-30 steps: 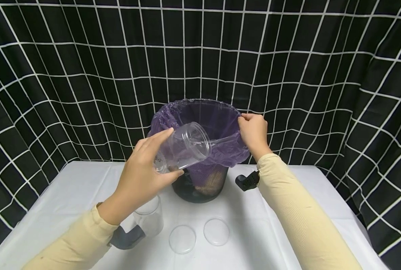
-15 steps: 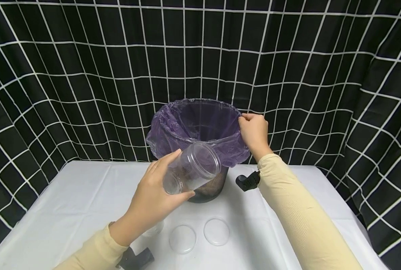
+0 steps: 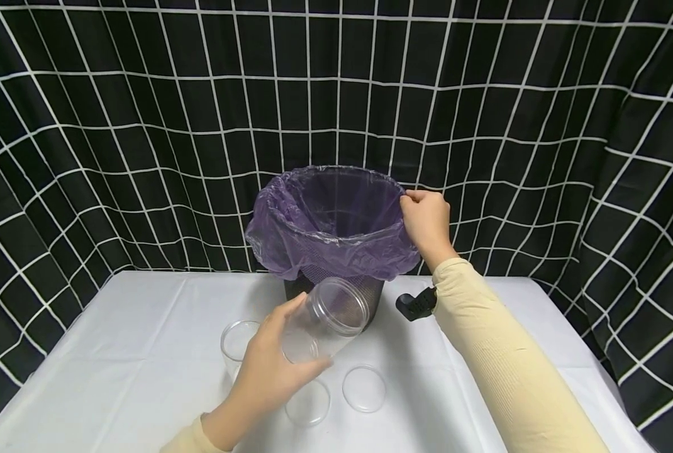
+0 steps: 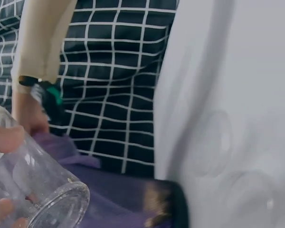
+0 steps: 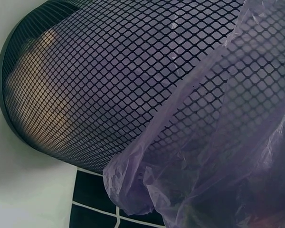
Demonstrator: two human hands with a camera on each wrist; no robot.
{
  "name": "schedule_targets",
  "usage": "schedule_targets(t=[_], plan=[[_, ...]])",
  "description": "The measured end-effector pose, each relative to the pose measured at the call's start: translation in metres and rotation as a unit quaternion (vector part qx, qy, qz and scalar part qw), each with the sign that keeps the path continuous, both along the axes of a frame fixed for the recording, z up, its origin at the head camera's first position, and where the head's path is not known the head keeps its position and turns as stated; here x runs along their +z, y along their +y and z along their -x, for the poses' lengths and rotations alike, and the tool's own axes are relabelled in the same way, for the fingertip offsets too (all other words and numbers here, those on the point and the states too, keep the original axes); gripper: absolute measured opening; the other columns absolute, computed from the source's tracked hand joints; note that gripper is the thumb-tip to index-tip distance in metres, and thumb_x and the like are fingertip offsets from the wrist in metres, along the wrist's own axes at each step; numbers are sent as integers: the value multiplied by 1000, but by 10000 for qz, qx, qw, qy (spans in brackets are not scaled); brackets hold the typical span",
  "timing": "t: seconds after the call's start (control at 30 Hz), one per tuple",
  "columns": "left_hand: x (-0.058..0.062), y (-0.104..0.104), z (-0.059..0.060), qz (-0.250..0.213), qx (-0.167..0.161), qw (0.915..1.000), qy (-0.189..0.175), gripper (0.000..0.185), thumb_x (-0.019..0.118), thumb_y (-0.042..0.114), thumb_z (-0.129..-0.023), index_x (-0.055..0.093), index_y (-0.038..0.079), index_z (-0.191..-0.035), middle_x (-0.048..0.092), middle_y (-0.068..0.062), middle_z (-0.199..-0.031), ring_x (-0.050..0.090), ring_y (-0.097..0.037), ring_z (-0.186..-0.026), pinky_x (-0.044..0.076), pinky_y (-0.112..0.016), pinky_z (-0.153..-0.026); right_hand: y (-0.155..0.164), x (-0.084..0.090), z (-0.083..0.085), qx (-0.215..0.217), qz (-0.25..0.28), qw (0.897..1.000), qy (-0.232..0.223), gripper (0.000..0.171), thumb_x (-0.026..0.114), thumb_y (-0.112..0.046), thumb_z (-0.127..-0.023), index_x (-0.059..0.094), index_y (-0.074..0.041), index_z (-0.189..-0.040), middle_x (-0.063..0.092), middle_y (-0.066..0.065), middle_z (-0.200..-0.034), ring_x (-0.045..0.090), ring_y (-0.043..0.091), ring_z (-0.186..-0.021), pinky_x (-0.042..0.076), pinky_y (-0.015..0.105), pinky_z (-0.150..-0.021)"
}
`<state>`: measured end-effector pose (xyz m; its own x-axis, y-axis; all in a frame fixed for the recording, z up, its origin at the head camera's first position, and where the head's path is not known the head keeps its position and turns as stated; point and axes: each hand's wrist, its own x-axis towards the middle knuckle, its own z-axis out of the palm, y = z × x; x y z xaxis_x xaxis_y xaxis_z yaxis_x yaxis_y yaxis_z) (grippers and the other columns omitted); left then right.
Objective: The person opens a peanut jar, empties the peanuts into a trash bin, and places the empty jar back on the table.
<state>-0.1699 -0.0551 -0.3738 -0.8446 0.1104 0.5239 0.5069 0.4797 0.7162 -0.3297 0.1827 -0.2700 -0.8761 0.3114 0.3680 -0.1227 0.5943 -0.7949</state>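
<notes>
In the head view my left hand [image 3: 265, 371] grips a clear plastic jar [image 3: 325, 321], thumb on the near side and fingers round the far side. The jar is tilted, its uncapped mouth facing up and right, in front of the bin. A few small specks show inside the jar [image 4: 47, 175] in the left wrist view. My right hand [image 3: 427, 223] pinches the right edge of a purple bin liner [image 3: 291, 245]. The liner is folded over the rim of a black mesh bin [image 3: 373, 292]. Through the mesh in the right wrist view, pale brown contents [image 5: 42, 95] lie at the bottom.
A second clear jar [image 3: 237, 340] stands uncapped on the white-covered table [image 3: 144, 327], partly behind my left hand. Two clear round lids lie flat in front of the bin: a right lid [image 3: 363, 388] and a left lid [image 3: 311, 406]. A black gridded curtain [image 3: 336, 100] hangs behind.
My left hand has brought the jar back from over the liner, down and toward me, with its mouth turning upward. The right hand stays on the liner's edge.
</notes>
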Motion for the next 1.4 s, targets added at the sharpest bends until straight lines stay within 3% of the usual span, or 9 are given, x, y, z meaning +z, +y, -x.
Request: schedule_targets(t=[0.2, 0.43, 0.73, 1.0, 1.4], plan=[[-24, 6, -5, -288, 109, 9977, -602, 86, 90, 13, -65, 51, 15, -141, 59, 0, -142, 54, -26, -134, 44, -51, -112, -1, 1, 0, -7, 6, 10000, -2, 35, 53, -15, -95, 69, 2, -122, 69, 20, -122, 65, 34, -113, 54, 46, -97], [-47, 15, -10, -624, -26, 9902, -1247, 86, 90, 18, -66, 50, 24, -142, 58, 3, -143, 51, -25, -136, 41, -54, -114, -1, 1, -1, 12, 26, 10000, -21, 35, 53, -15, -96, 68, 2, -123, 69, 20, -122, 65, 34, -112, 54, 46, -96], [-79, 28, -18, -908, -244, 9831, -1572, 85, 92, 26, -64, 52, 25, -139, 59, 9, -140, 55, -18, -131, 42, -47, -114, 0, 2, -1, -28, -14, 10000, 29, 35, 53, -15, -95, 69, 2, -121, 70, 20, -119, 66, 34, -108, 54, 46, -94], [-89, 38, -28, -646, 70, 9884, -1372, 86, 92, 28, -61, 53, 17, -137, 62, 0, -136, 58, -24, -125, 48, -46, -107, 0, 1, 1, 4, -30, 10000, 14, 35, 53, -15, -96, 69, 3, -122, 69, 21, -121, 66, 35, -111, 54, 47, -95], [-99, 48, -33, -1171, -184, 9704, -2104, 83, 92, 20, -61, 53, 20, -133, 61, 6, -136, 55, -17, -127, 45, -40, -110, -1, 1, 0, -33, -23, 10000, 17, 35, 53, -14, -95, 69, 2, -121, 70, 21, -119, 66, 35, -108, 54, 46, -94]])
